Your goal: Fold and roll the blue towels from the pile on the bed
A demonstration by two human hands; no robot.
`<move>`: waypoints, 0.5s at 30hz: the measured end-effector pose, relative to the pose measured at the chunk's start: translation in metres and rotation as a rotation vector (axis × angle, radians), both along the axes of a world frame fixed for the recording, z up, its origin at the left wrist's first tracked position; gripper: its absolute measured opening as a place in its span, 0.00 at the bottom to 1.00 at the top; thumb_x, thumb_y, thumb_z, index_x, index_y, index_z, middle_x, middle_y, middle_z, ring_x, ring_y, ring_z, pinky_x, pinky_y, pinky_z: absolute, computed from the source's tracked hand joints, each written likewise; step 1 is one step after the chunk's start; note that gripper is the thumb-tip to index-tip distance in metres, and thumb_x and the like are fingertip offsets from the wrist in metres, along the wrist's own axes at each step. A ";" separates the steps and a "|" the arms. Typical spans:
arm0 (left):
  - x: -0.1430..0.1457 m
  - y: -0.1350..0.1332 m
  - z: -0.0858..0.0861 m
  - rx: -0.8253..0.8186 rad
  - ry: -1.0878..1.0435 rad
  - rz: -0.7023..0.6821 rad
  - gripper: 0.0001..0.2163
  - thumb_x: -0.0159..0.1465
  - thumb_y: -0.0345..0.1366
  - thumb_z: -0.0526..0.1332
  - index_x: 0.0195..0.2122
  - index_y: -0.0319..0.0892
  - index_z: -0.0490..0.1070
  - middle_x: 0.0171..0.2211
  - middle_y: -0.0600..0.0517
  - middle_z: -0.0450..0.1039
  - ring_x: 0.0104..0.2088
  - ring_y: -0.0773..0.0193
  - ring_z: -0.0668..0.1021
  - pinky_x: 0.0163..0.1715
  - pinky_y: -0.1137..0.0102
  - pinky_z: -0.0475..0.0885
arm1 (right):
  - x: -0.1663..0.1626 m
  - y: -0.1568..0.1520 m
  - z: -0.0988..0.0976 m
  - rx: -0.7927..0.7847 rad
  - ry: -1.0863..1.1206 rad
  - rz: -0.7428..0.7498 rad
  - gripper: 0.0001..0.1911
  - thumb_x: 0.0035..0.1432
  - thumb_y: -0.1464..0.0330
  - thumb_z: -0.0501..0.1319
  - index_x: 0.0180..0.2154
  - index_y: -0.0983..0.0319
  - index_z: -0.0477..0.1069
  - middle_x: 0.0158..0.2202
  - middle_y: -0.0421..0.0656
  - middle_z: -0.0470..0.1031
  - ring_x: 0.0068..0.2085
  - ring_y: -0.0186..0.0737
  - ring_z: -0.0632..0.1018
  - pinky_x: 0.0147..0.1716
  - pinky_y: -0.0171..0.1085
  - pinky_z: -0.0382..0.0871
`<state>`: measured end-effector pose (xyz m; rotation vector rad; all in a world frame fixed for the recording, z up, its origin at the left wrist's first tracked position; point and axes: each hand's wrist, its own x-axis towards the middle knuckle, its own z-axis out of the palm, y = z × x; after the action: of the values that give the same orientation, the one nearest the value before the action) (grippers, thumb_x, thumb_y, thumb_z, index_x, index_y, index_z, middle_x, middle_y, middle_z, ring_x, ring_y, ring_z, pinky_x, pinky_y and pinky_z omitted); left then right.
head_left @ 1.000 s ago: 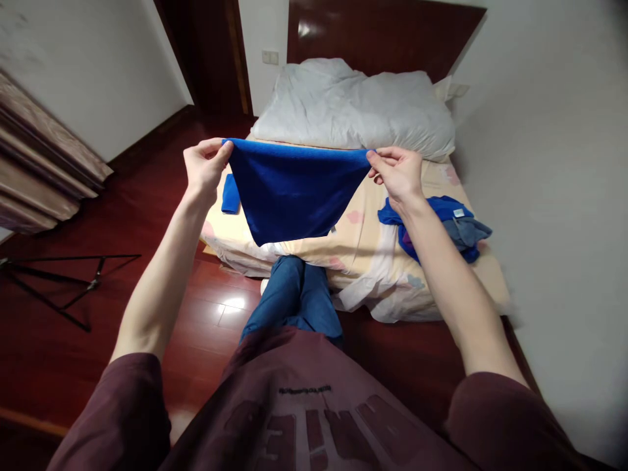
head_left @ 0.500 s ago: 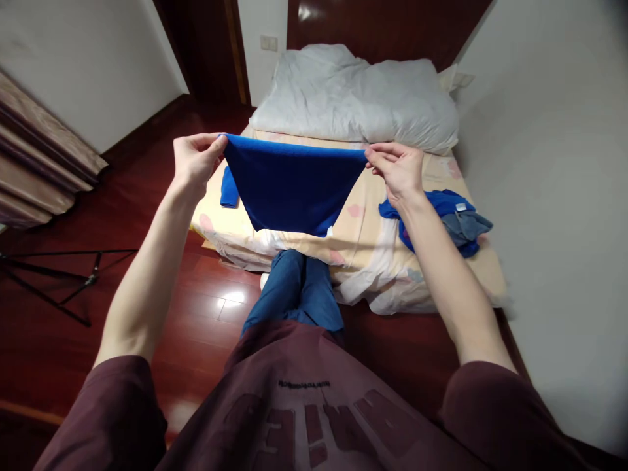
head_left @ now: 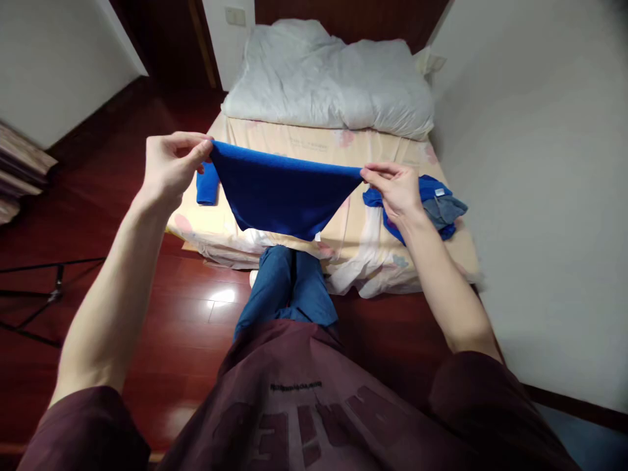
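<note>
A dark red wood floor (head_left: pixel 196 307) fills the room, and a low bed (head_left: pixel 304 140) with a pale yellow sheet sits on it, against the white wall on the right. A big puffy white quilt (head_left: pixel 328 85) lies bunched up at the far end of the bed.

A blue cloth (head_left: pixel 282 193) hangs in the air over the near edge of the bed. Its top edge is pulled tight from side to side, and the rest droops down to a point in the middle. It does not touch the sheet.

A messy pile (head_left: pixel 441 206) of blue and grey cloths lies by the right edge of the bed. A small blue cloth (head_left: pixel 207 183), folded up neat, lies by the left edge.

The left hand (head_left: pixel 169 167) pinches the left top corner of the hanging cloth, thumb and fingers pressed tight on it. The right hand (head_left: pixel 395 190) pinches the right top corner the same way, a bit lower down. It is just in front of the messy pile
</note>
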<state>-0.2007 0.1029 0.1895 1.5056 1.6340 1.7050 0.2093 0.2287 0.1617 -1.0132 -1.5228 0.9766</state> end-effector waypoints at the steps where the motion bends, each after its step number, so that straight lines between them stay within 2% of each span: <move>1: 0.002 -0.003 -0.001 0.012 -0.016 -0.021 0.20 0.62 0.46 0.77 0.42 0.29 0.83 0.31 0.51 0.78 0.29 0.75 0.76 0.37 0.74 0.76 | 0.005 -0.005 -0.001 -0.014 0.007 0.011 0.23 0.44 0.56 0.83 0.37 0.61 0.81 0.33 0.43 0.84 0.37 0.41 0.85 0.35 0.36 0.81; 3: 0.006 -0.012 -0.001 0.007 -0.041 -0.071 0.23 0.55 0.51 0.80 0.37 0.33 0.84 0.27 0.49 0.79 0.26 0.72 0.75 0.25 0.77 0.70 | 0.018 -0.020 -0.002 -0.053 0.014 0.035 0.25 0.42 0.55 0.84 0.37 0.61 0.82 0.31 0.42 0.83 0.35 0.42 0.85 0.35 0.37 0.81; 7: 0.018 -0.036 0.006 -0.101 -0.091 -0.165 0.22 0.50 0.52 0.82 0.31 0.37 0.85 0.25 0.48 0.79 0.23 0.69 0.75 0.20 0.74 0.68 | 0.052 -0.054 -0.002 -0.169 0.046 0.052 0.24 0.42 0.55 0.84 0.37 0.58 0.83 0.31 0.42 0.83 0.33 0.41 0.84 0.34 0.38 0.82; 11: 0.028 -0.049 0.010 -0.185 -0.089 -0.208 0.19 0.49 0.50 0.82 0.31 0.39 0.86 0.27 0.47 0.80 0.26 0.64 0.78 0.23 0.71 0.74 | 0.078 -0.074 -0.009 -0.276 0.086 0.022 0.23 0.40 0.57 0.85 0.37 0.56 0.83 0.31 0.42 0.82 0.31 0.40 0.83 0.32 0.39 0.81; 13: 0.030 -0.044 0.004 -0.248 -0.058 -0.211 0.18 0.51 0.48 0.81 0.32 0.38 0.86 0.29 0.45 0.81 0.30 0.59 0.82 0.29 0.67 0.79 | 0.081 -0.074 -0.019 -0.328 0.077 0.022 0.23 0.39 0.57 0.85 0.37 0.56 0.83 0.30 0.42 0.82 0.31 0.40 0.82 0.31 0.39 0.81; 15: 0.028 -0.030 -0.010 -0.333 -0.034 -0.205 0.17 0.53 0.46 0.80 0.35 0.37 0.85 0.31 0.45 0.81 0.35 0.54 0.84 0.35 0.62 0.83 | 0.077 -0.068 -0.030 -0.373 0.078 0.030 0.24 0.39 0.58 0.86 0.36 0.57 0.82 0.31 0.42 0.81 0.30 0.39 0.81 0.30 0.38 0.80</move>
<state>-0.1727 0.0725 0.1793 1.4164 1.5897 1.2715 0.2863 0.1608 0.1314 -1.1973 -1.3219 1.3389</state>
